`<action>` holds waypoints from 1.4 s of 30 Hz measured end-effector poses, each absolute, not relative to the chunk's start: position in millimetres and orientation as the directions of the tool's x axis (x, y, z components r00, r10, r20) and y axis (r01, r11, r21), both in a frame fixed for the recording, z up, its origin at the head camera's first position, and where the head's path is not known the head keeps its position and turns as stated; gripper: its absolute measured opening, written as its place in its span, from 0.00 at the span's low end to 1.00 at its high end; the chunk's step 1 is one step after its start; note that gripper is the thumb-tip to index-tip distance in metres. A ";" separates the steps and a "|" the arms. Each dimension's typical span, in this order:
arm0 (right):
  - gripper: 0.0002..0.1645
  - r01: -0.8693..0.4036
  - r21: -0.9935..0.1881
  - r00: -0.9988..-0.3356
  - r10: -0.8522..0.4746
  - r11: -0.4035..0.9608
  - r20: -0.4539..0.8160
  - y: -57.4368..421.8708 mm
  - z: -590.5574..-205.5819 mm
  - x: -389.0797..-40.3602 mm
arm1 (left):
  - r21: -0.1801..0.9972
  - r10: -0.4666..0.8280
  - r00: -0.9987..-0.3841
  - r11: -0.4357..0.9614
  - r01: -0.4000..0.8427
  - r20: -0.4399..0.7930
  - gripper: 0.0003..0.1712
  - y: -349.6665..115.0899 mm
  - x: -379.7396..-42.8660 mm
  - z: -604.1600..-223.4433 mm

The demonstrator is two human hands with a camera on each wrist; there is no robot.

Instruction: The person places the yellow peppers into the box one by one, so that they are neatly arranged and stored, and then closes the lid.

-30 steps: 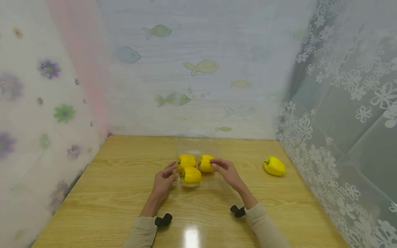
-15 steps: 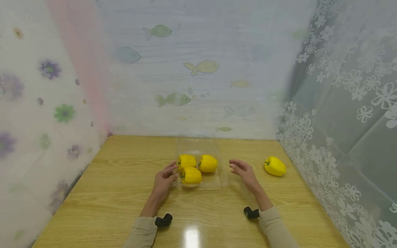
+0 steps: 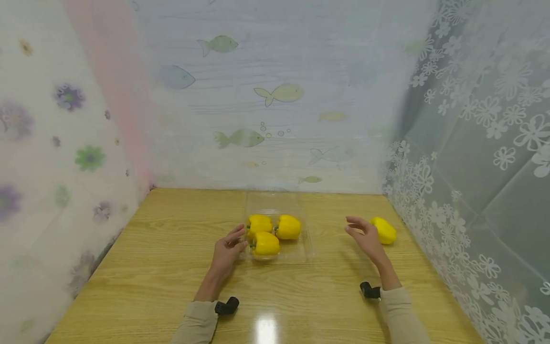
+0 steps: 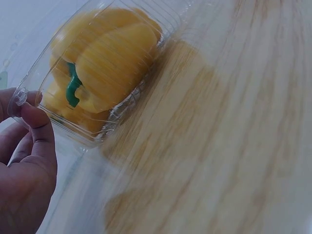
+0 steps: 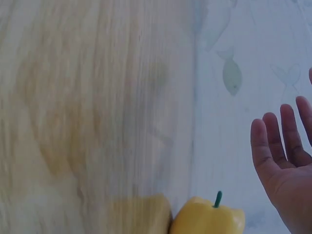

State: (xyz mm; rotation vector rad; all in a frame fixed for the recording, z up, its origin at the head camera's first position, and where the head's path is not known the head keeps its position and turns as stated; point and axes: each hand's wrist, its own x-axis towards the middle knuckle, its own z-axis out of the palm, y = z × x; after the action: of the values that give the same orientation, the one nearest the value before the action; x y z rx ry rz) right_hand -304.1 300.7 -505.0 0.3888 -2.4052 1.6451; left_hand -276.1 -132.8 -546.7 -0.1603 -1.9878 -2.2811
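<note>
Three yellow bell peppers lie together in a clear plastic clamshell box (image 3: 301, 251), its lid folded back toward the wall; the front pepper (image 3: 265, 244) has its green stem to the left. My left hand (image 3: 227, 252) pinches the box's left rim between thumb and finger, plain in the left wrist view, where a pepper (image 4: 117, 63) shows through the clear wall. Off to the right, my right hand (image 3: 366, 240) is raised with fingers loosely extended and nothing in them. Just behind it lies a single yellow bell pepper (image 3: 386, 231), partly covered by the hand in the head view.
The wood-grain table (image 3: 172, 286) ends at a fish-print curtain (image 3: 275, 119) at the back. Flowered sheets hang along the left and right sides. Each wrist carries a small black device (image 3: 227, 306).
My right hand has left the right-hand pepper in the box and moved right, to beside the lone pepper. My left hand has stayed at the box's left rim.
</note>
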 end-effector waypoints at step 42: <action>0.39 -0.306 -0.678 -0.952 -0.197 0.668 0.235 351.2 -501.5 -301.5 | 0.980 0.003 -0.991 -0.148 0.135 0.137 0.24 -134.0 -273.8 -544.7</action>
State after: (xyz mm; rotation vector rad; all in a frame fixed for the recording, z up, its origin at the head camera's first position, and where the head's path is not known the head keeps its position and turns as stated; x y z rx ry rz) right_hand -301.5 351.2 -501.5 0.4147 -2.7376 1.1525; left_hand -273.8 -134.0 -544.7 -0.1624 -1.9911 -2.3106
